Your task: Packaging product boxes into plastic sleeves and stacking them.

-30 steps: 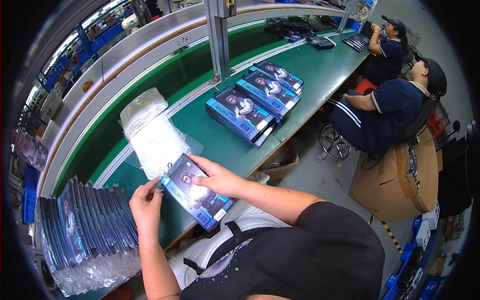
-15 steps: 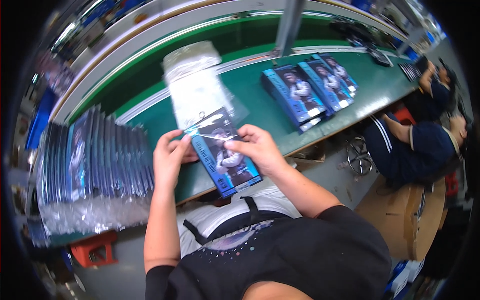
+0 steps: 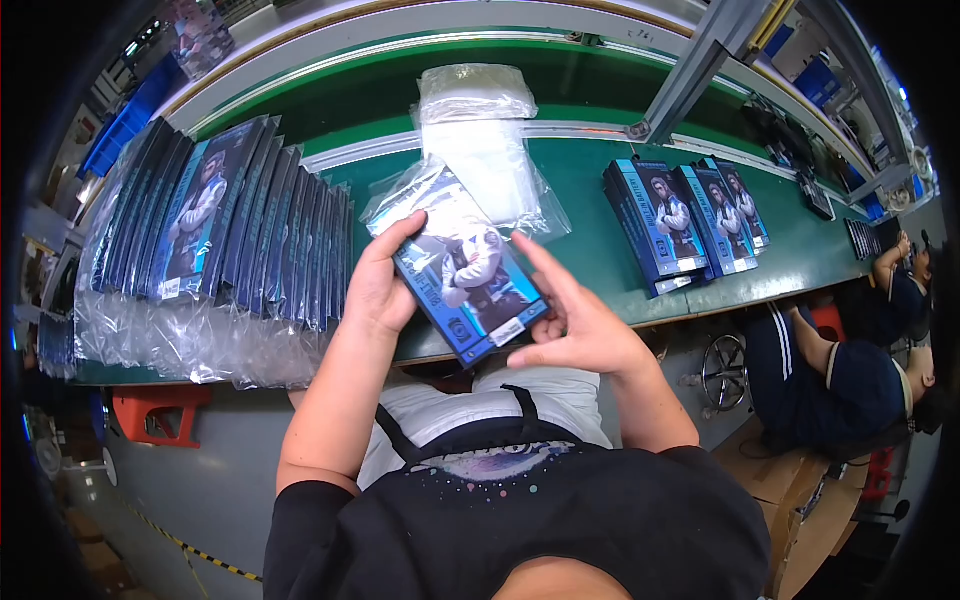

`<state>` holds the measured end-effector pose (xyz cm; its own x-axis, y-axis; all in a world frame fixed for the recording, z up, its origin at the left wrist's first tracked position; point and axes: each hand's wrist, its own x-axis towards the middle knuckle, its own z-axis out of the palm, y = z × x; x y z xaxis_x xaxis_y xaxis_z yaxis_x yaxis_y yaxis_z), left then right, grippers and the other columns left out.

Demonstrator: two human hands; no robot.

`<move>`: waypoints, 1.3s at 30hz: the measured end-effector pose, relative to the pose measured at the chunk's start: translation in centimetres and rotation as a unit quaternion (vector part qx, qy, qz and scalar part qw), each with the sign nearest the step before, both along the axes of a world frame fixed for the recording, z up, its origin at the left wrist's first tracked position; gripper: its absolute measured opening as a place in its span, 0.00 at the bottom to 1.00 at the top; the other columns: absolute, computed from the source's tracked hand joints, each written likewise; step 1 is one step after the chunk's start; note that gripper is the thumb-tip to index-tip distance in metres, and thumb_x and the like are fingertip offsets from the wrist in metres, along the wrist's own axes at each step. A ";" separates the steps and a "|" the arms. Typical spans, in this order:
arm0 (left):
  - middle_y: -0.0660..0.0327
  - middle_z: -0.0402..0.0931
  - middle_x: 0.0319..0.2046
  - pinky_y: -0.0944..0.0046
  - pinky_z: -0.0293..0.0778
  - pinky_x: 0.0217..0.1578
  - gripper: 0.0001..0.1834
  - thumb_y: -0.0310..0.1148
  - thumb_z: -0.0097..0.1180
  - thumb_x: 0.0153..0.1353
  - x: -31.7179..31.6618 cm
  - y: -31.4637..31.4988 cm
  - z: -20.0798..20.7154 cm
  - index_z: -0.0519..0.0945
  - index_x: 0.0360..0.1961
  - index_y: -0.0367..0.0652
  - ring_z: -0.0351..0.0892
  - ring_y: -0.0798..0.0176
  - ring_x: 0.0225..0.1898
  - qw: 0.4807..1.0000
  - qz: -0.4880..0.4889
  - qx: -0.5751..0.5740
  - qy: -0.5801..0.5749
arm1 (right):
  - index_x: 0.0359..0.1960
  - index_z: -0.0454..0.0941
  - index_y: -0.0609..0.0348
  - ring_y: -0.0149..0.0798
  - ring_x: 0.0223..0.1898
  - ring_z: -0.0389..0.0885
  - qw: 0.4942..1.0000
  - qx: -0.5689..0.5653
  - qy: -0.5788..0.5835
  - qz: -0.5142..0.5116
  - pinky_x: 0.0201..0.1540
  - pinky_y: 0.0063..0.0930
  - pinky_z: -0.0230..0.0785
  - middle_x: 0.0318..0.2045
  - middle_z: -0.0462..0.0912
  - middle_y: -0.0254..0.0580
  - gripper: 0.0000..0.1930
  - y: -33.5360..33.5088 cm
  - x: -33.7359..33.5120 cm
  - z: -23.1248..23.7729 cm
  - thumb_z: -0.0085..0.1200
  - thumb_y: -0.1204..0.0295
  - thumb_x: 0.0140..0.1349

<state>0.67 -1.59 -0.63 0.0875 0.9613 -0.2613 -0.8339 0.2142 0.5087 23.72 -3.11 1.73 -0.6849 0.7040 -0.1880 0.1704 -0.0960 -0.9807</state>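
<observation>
In my left hand is a flat blue and black printed box, its fingers closed round the left edge with the thumb on top. The box is tilted over the bench. Clear plastic film shows beyond the box's far end; how far it wraps the box I cannot tell. My right hand is at the box's near right side, fingers and thumb apart. Its curled fingertips touch the edge, and the thumb is off the box. Just beyond lies a pile of clear plastic bags.
A row of bagged boxes stands packed on the left of the green bench. Several similar boxes lie in stacks at the right. A metal post rises at the back. Seated co-workers are at the far right, near a cardboard carton.
My right thumb has come off the box's face and that hand has opened at the near right side. Clear film now shows at the box's far end. The whole view has shifted.
</observation>
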 end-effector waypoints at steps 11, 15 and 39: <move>0.43 0.70 0.53 0.51 0.68 0.55 0.25 0.40 0.52 0.62 4.4 -5.8 2.1 0.71 0.52 0.28 0.70 0.48 0.56 0.913 -0.313 0.242 0.099 | 0.43 0.72 0.66 0.29 0.36 0.74 0.829 0.403 0.277 -0.271 0.41 0.19 0.67 0.37 0.76 0.43 0.11 0.5 -0.4 2.7 0.46 0.84 0.58; 0.46 0.72 0.51 0.52 0.73 0.50 0.24 0.41 0.48 0.65 2.1 -5.2 2.6 0.71 0.53 0.30 0.73 0.52 0.53 0.940 -0.246 0.167 0.168 | 0.40 0.69 0.65 0.24 0.28 0.70 0.807 0.357 0.353 -0.310 0.31 0.17 0.65 0.33 0.73 0.38 0.07 0.2 -0.9 4.9 0.41 0.83 0.61; 0.44 0.72 0.51 0.36 0.62 0.57 0.30 0.29 0.48 0.46 0.3 -0.2 -1.7 0.67 0.54 0.31 0.71 0.43 0.53 0.959 -0.128 0.103 -0.230 | 0.36 0.76 0.65 0.25 0.29 0.76 0.982 -0.002 0.137 -0.129 0.31 0.19 0.69 0.27 0.79 0.36 0.12 -2.7 -3.0 -1.0 0.49 0.67 0.66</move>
<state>1.01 -1.84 -2.37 0.3877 0.9202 0.0541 -0.9139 0.3760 0.1528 20.76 -5.78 0.69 -0.5098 0.8600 -0.0244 -0.1293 -0.1046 -0.9861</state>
